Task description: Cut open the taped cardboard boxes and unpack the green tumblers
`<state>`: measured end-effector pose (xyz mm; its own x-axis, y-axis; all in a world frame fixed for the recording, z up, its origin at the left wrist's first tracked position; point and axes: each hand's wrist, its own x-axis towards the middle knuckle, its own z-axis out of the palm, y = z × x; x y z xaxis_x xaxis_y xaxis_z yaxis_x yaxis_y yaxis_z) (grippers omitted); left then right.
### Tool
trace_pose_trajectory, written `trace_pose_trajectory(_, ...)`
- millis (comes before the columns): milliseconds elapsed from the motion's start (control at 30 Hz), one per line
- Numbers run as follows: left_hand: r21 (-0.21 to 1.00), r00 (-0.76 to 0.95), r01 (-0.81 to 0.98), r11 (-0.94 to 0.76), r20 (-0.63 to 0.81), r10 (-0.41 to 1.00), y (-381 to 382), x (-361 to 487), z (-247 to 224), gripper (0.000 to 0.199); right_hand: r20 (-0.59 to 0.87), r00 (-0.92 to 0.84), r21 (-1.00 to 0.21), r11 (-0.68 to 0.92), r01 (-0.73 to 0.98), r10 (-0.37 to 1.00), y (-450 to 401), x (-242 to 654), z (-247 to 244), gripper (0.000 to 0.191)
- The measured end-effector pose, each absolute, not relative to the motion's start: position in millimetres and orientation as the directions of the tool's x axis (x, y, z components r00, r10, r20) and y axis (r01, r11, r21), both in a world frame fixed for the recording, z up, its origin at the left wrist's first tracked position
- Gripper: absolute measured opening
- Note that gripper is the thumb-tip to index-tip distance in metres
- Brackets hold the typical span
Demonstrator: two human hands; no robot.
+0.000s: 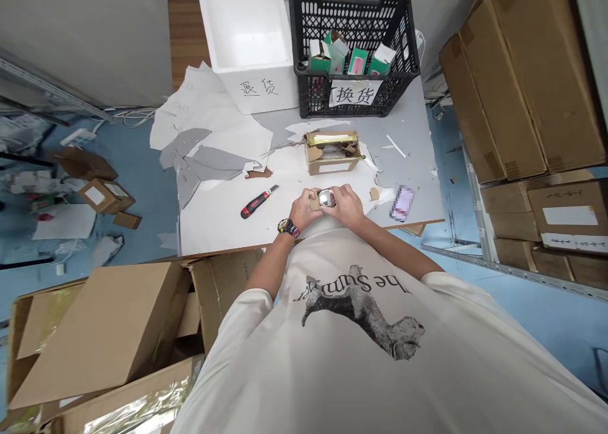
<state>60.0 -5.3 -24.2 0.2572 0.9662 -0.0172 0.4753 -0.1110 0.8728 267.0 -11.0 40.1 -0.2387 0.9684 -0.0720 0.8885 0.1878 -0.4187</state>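
One small shiny round object (327,197) is held between the fingers of the left hand (304,210) and right hand (346,206), the right nearer, by the worktop's (412,139) near edge; long axis unclear.

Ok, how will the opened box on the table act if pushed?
The opened box probably slides rather than rolls, given its flat sides. It looks like cardboard, so likely light, though its contents are unclear. The torn top may flex or snag.

round silvery object (327,197) | glossy | shiny face upward | between left hand (303,211) and right hand (348,206)
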Motion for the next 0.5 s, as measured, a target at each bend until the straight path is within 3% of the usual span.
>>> trace_pose_trajectory(100, 0.889, 0.264, 0.439, -0.127, 0.007, 0.965, -6.4, 60.1, -28.4, 0.053, -0.069, -0.255, -0.415, 0.204, 0.887, 0.965, -13.7, 270.7, 38.4, 0.032)
trace_pose_trajectory(167, 0.908, 0.252, 0.398, -0.132, 0.030, 0.967, -7.5, 60.1, -32.7, 0.062, -0.044, -0.212, -0.458, 0.168, 0.873, 0.976, -16.9, 276.1, 37.5, 0.040)
trace_pose_trajectory(267, 0.941, 0.206, 0.308, -0.137, 0.075, 0.976, -11.5, 63.0, -40.5, 0.095, 0.009, 0.001, -0.633, 0.005, 0.774, 1.000, -20.9, 285.6, 32.3, 0.057)
trace_pose_trajectory(333, 0.952, 0.164, 0.270, -0.145, 0.103, 0.981, -16.8, 67.4, -45.2, 0.101, -0.064, 0.140, -0.781, -0.137, 0.609, 0.988, -23.1, 289.4, 26.6, 0.062)
trace_pose_trajectory(433, 0.936, 0.123, 0.304, -0.177, 0.146, 0.982, -26.2, 75.0, -48.2, 0.074, -0.194, 0.095, -0.897, -0.215, 0.387, 0.976, -28.2, 288.8, 19.6, 0.071)
trace_pose_trajectory(500, 0.896, 0.172, 0.375, -0.238, 0.185, 0.968, -30.5, 78.0, -47.8, 0.050, -0.158, 0.014, -0.921, -0.152, 0.359, 0.987, -32.6, 287.2, 17.6, 0.067)
